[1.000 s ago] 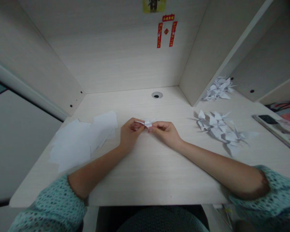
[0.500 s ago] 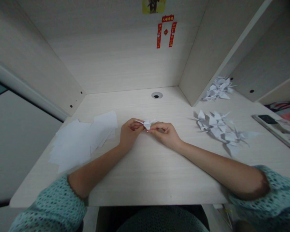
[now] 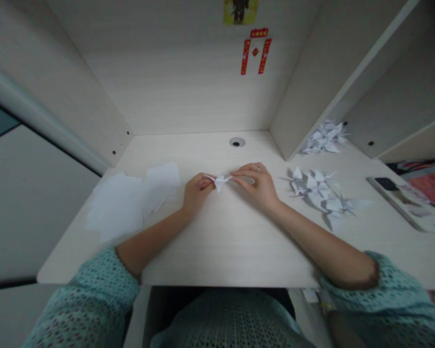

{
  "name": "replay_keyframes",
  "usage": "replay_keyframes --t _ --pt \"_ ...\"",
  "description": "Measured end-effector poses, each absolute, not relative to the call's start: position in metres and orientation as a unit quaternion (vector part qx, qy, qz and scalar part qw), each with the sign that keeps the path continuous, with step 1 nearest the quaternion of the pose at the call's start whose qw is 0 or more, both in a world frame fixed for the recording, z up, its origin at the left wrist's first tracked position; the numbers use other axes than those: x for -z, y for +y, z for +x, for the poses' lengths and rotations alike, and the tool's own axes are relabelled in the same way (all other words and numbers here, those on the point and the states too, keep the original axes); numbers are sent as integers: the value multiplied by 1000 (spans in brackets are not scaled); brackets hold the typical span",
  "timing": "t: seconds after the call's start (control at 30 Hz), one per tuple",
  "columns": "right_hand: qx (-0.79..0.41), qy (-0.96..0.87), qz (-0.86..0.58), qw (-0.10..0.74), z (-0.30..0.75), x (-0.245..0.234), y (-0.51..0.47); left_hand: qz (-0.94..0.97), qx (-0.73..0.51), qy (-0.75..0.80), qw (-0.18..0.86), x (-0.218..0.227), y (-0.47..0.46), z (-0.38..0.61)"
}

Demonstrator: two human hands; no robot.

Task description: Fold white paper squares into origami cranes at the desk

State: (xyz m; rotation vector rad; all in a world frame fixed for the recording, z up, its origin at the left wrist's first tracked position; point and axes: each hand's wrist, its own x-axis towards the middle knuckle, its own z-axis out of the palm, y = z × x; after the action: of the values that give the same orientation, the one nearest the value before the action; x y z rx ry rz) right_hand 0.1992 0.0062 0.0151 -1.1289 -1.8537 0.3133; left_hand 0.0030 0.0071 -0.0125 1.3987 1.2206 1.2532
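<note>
A small white paper crane (image 3: 220, 181) is held between my two hands, just above or on the middle of the desk. My left hand (image 3: 197, 191) pinches its left tip between thumb and fingers. On the other side, the thumb and forefinger of my right hand (image 3: 256, 184) close on the slim right tip. The crane's body shows between the fingertips, with one point facing me. To the left lie loose white paper sheets (image 3: 118, 205), overlapping in a spread pile. Several folded paper cranes (image 3: 317, 188) lie in a cluster to the right.
Another heap of folded paper cranes (image 3: 325, 137) sits behind the upright divider (image 3: 304, 96). A phone (image 3: 408, 203) lies at the far right beside a reddish cloth (image 3: 431, 186). A round cable hole (image 3: 237, 142) is set near the desk's back panel.
My right hand has risen and turned, and it now grips the crane's right tip from farther out. The crane's pointed ends look more spread. The camera view has shifted slightly.
</note>
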Motion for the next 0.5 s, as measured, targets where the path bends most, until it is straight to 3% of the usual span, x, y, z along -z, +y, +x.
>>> replay_keyframes --t 0.5 --pt "-134 -812 -440 358 216 -33 8 593 -492 463 439 4 0 7"
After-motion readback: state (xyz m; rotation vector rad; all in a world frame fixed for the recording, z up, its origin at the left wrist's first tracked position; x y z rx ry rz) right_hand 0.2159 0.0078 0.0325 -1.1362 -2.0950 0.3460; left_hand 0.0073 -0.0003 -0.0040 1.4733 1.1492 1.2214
